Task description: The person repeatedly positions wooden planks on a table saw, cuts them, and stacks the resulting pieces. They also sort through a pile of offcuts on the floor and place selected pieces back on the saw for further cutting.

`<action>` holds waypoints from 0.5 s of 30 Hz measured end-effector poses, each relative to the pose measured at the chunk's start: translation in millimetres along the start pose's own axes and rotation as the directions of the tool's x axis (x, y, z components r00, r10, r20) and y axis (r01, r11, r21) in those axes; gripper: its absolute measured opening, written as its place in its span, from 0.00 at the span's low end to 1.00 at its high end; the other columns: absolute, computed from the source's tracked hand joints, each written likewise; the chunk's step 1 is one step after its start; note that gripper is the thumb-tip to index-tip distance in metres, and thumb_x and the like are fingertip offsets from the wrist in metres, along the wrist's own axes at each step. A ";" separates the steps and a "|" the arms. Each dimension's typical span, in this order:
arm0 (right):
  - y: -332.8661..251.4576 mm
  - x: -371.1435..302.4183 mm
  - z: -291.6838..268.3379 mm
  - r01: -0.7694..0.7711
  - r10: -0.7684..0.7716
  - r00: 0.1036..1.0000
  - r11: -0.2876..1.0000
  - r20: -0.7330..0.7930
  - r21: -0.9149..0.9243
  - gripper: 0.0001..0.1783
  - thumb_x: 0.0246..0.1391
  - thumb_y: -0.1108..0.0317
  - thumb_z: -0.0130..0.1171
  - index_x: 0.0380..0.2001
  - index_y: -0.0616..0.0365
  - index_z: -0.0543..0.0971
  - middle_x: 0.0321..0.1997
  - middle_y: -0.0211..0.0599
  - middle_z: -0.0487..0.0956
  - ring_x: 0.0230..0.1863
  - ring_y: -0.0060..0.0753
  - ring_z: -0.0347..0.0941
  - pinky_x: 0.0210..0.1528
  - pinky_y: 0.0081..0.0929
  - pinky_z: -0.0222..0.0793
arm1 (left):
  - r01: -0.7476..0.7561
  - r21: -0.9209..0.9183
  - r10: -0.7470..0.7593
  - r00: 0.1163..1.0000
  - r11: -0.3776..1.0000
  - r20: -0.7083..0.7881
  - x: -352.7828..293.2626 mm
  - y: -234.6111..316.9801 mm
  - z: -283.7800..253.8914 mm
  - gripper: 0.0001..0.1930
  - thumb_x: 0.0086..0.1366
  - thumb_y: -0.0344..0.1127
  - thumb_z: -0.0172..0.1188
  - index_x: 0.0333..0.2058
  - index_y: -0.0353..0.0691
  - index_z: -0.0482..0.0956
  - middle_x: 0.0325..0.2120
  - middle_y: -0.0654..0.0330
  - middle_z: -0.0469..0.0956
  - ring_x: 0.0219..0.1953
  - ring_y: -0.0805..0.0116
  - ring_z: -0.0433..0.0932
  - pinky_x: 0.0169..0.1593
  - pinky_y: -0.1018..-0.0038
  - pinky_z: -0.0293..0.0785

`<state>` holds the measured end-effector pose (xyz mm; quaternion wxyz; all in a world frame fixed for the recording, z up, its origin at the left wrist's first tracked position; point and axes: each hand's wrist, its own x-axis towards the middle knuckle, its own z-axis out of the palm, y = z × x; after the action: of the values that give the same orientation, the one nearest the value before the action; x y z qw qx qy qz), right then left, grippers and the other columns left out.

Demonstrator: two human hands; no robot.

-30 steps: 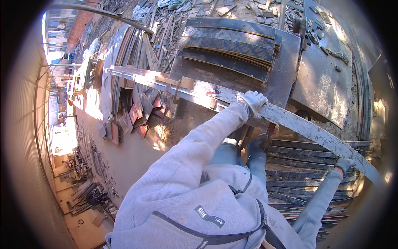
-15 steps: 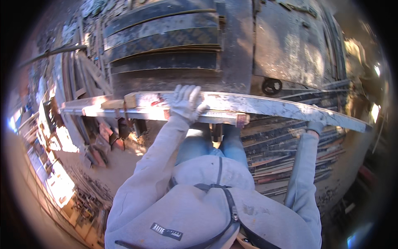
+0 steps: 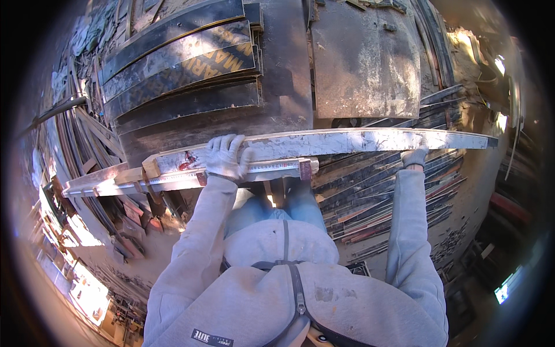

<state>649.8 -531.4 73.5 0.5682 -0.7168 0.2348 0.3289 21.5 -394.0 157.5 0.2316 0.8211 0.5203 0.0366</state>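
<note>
Shifting left since the earlier frame: hands and board together, apparently from the head turning; the board's right half is now running more level. White-gloved left hand (image 3: 227,155) is gripping over a long, scuffed white flat board (image 3: 329,141) near its left end. Gloved right hand (image 3: 414,157) is meeting it from the near side toward the right end; fingers are mostly hiding behind it, so cannot tell the grip. Board is spanning left to right, overlapping a silver metal rail with a printed scale (image 3: 266,170) and reaching well past it on the right. Step is looking like steadying or positioning the board; next move is probably calling for both hands working together, right end supported. Small pale wooden block (image 3: 151,166) is sitting at the board's left end, seemingly blocking any slide left. Stacked dark flat panels (image 3: 182,63) are lying far left, a big scuffed grey-brown sheet (image 3: 367,72) far right. Long narrow dark strips (image 3: 384,202) are piling up near right, possibly hampering footing.
</note>
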 end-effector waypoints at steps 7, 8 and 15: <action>-29.1 -55.3 10.3 -0.278 0.286 0.954 0.740 -0.087 -0.613 0.46 0.65 0.25 0.56 0.69 0.52 0.74 0.52 0.44 0.85 0.53 0.51 0.82 0.61 0.57 0.77 | 0.012 0.065 -0.011 1.000 0.998 -0.014 -4.0 0.6 -2.5 0.20 0.70 0.52 0.63 0.53 0.47 0.82 0.51 0.53 0.82 0.56 0.49 0.79 0.66 0.52 0.69; -33.3 -71.9 13.4 -0.298 0.225 0.953 0.564 -0.203 -0.770 0.45 0.65 0.27 0.58 0.68 0.52 0.74 0.45 0.42 0.88 0.49 0.51 0.84 0.58 0.54 0.79 | 0.017 0.074 -0.015 1.000 0.997 -0.024 -4.8 0.6 -2.4 0.20 0.70 0.52 0.63 0.53 0.47 0.83 0.51 0.53 0.82 0.56 0.48 0.79 0.66 0.52 0.69; -16.4 -164.7 56.1 0.489 0.297 0.359 -0.867 0.885 0.093 0.62 0.49 0.51 0.77 0.80 0.63 0.55 0.76 0.57 0.67 0.77 0.57 0.61 0.80 0.52 0.54 | 0.041 0.112 -0.036 0.998 0.993 -0.051 -3.5 0.3 3.6 0.20 0.70 0.53 0.63 0.52 0.49 0.83 0.50 0.54 0.82 0.57 0.49 0.78 0.65 0.53 0.69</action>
<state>539.1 -479.2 198.2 -0.3089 -0.5740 -0.7512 0.1039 21.3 -398.5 155.0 0.1728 0.8215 0.5429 0.0227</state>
